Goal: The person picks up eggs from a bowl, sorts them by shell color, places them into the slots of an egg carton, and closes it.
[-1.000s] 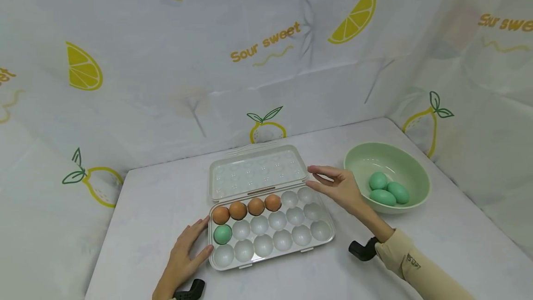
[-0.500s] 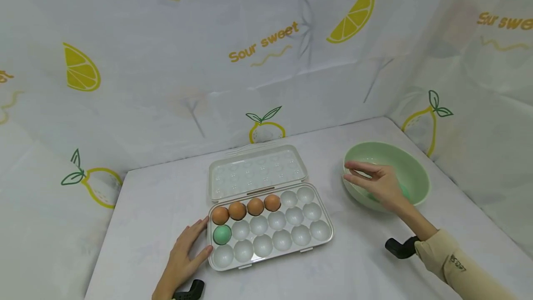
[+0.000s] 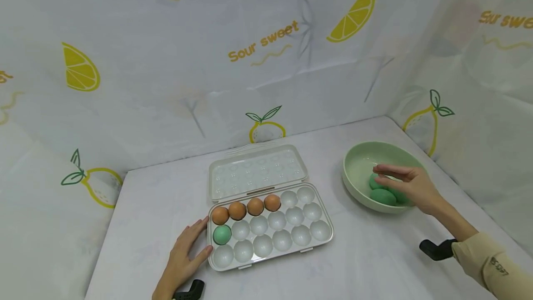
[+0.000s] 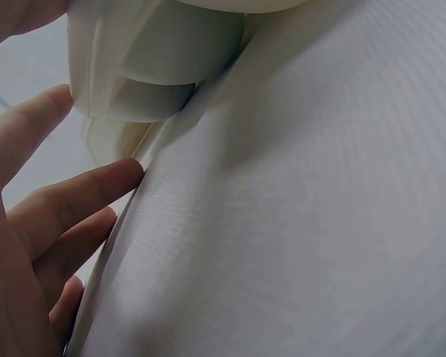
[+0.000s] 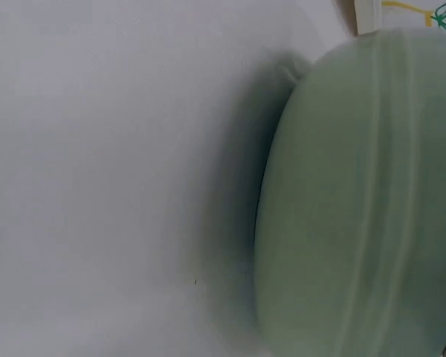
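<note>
A clear plastic egg tray (image 3: pixel 320 240) lies open in the middle of the table, its lid (image 3: pixel 256 170) folded back. Several brown eggs (image 3: pixel 245 208) fill the left of its back row and one green egg (image 3: pixel 222 234) sits in the middle row at the left. My left hand (image 3: pixel 186 251) rests flat on the table, fingers against the tray's left end (image 4: pixel 108 111). My right hand (image 3: pixel 410 183) hovers open over the green bowl (image 3: pixel 358 163), just above the green eggs (image 3: pixel 382 196) inside. The right wrist view shows only the bowl's outer wall (image 5: pixel 357 208).
A lemon-print cloth covers the table (image 3: pixel 374 263) and hangs as walls behind and on both sides. The bowl stands near the right rear corner. Bare tabletop lies between tray and bowl and along the front.
My right hand has moved from the tray's back right corner rightward to above the bowl's eggs. The left hand and tray have not moved.
</note>
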A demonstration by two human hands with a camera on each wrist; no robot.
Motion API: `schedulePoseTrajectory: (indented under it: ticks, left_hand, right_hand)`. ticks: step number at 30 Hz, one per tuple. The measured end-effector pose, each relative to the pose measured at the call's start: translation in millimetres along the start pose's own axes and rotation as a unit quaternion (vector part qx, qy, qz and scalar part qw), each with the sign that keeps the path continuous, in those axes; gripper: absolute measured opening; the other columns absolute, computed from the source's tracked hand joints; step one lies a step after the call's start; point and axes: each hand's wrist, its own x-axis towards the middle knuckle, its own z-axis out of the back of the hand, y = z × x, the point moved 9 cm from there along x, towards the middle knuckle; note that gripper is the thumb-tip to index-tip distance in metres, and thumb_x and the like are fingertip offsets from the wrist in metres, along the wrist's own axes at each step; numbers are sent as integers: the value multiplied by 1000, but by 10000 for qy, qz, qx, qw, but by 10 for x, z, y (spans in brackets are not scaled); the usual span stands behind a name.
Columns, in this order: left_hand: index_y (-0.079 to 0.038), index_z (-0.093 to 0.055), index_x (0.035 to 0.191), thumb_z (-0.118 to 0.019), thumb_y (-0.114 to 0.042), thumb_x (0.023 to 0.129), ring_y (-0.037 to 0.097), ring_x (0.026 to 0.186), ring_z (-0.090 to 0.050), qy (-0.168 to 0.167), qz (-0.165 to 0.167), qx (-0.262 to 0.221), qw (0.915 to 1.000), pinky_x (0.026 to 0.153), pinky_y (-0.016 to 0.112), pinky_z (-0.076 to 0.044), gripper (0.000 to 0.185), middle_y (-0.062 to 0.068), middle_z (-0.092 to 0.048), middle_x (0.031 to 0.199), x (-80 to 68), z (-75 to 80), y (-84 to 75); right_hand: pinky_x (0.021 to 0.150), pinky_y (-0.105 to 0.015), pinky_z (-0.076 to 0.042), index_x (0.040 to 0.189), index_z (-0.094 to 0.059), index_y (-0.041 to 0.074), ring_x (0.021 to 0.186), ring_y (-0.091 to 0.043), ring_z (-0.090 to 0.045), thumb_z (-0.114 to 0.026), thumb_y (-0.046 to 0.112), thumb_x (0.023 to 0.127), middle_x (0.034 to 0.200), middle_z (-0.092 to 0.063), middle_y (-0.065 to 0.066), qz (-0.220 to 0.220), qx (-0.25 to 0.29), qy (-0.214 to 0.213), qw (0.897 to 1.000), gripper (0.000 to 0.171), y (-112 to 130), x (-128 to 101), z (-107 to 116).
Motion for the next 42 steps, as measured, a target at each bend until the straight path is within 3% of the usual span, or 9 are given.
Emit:
schedulePoseTrajectory:
  ticks: [7,16,22,28,36,42]
  left_hand:
    - [-20,-57,147,-79,-19,80,36,127,-56,21,56,14,10000,120,3,-13,71,11,-67,139,-3,3,7]
    - [-21,-56,148,-79,-19,80,36,127,-56,11,20,8,10000,121,4,-14,72,10,-67,140,-5,3,6]
    - [-20,-56,148,-80,-18,80,28,131,-55,-30,-43,-16,10000,121,5,-15,72,11,-66,140,-14,9,3]
    - [-19,-56,148,-79,-19,80,32,129,-55,-15,-33,17,10000,121,5,-14,72,12,-66,141,-13,2,2]
    - [-20,-56,147,-79,-20,80,32,129,-55,-3,8,37,10000,121,3,-14,71,11,-66,141,-6,9,-1]
    - [-19,-57,147,-79,-20,79,31,128,-56,-28,-7,33,10000,120,3,-14,71,12,-66,140,-15,5,-1]
  right_hand:
    - [89,-6,-52,131,-64,-7,113,12,-65,-71,2,93,120,-74,19,17,-246,741,9969,39,-33,-5,34]
    - [85,-9,-53,125,-69,-5,108,16,-60,-79,13,88,120,-76,5,-298,-964,1215,9874,43,-86,-9,-28]
    - [87,-13,-58,126,-67,-11,105,8,-68,-81,13,86,125,-73,-12,-380,-947,1576,9822,48,-121,18,-121]
    - [88,-11,-57,124,-67,-11,109,16,-59,-81,14,86,130,-65,-32,-146,-1180,1962,9733,48,-128,59,-231]
    - [86,-7,-51,119,-71,-10,106,17,-58,-81,14,86,124,-70,-30,272,-1573,2056,9655,43,-163,123,-298]
    - [89,-7,-47,119,-74,-3,111,17,-52,-81,22,86,125,-73,-21,68,-1979,2000,9596,42,-187,151,-340]
